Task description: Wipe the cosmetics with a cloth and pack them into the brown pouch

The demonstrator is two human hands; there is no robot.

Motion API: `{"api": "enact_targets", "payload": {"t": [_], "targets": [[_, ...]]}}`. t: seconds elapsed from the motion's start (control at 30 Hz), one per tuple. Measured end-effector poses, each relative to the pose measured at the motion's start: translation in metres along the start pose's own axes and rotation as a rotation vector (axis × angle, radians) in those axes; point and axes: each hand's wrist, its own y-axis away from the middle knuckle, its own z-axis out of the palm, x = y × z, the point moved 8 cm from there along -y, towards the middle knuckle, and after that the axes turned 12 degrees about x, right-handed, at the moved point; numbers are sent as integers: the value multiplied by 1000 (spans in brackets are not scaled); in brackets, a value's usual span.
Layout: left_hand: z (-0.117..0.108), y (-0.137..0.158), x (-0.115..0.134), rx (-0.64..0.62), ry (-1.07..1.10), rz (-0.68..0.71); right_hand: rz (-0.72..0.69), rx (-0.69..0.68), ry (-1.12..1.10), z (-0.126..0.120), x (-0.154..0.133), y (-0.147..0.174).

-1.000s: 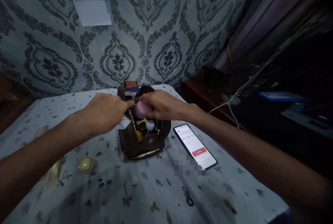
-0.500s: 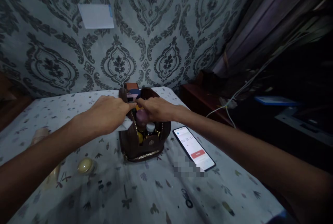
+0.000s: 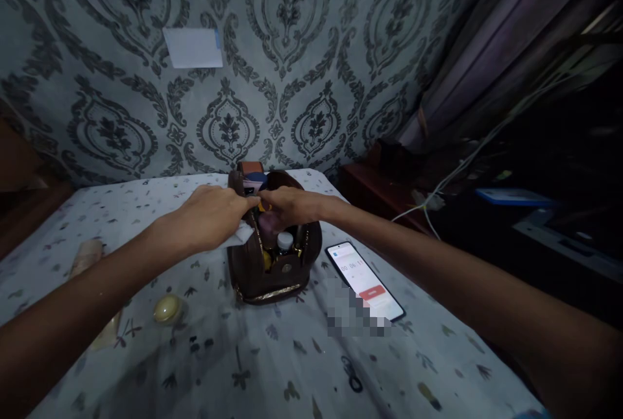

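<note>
purplish rounded item point(image 3: 267, 226) sits inside the open brown bag point(image 3: 253, 281), directly below the curled fingers of the right hand point(image 3: 292, 206); can't tell if that hand grips it or only touches. white-capped bottle point(image 3: 285, 242) in bag, just nearer the camera than the item. left hand point(image 3: 211, 215) at the bag's left edge, fingers bent, hold hidden, can't tell; crumpled white piece point(image 3: 242, 233) below it. fingertips of both hands nearly meet over the opening. phone point(image 3: 364, 276) lies right of bag, yellowish jar point(image 3: 168, 308) left, on patterned sheet point(image 3: 219, 367).
</note>
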Motion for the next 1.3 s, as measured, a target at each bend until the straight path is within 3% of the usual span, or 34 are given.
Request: {"api": "enact_targets", "payload": {"t": [0.37, 0.8, 1.03, 1.3], "targets": [[5, 1, -4, -30, -4, -46, 44, 18, -8, 4, 5, 0], [11, 5, -11, 10, 74, -77, -74, 11, -32, -5, -4, 5], [13, 21, -19, 131, 140, -122, -117, 27, 29, -26, -11, 22], [10, 62, -27, 269, 389, -273, -15, -27, 201, -12, -11, 16]]}}
